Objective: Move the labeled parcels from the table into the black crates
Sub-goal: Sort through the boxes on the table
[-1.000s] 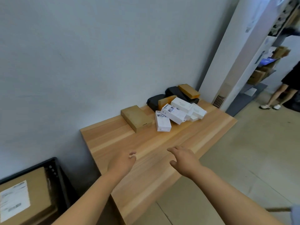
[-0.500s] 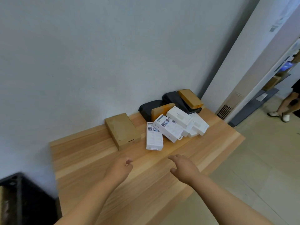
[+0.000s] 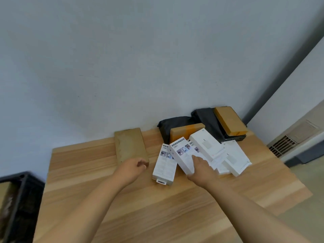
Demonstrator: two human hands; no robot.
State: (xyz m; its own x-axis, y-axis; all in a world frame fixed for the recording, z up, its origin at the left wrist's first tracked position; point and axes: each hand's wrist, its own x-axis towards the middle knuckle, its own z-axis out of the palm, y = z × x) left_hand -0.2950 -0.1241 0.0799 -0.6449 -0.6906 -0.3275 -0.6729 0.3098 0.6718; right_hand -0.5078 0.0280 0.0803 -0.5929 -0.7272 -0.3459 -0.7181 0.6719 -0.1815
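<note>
My view crops the black crate [image 3: 19, 199] at 8 o'clock, its contents blurred, white parcel [image 3: 182, 156] print unreadable, my right hand [image 3: 201, 168] covering its near end

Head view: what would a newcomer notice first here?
The heap of white boxes at the far side of the wooden table, with the right hand reaching onto it. Left of them lies a brown cardboard parcel, the left hand at its near end.

Soft even light, slight blur
</note>
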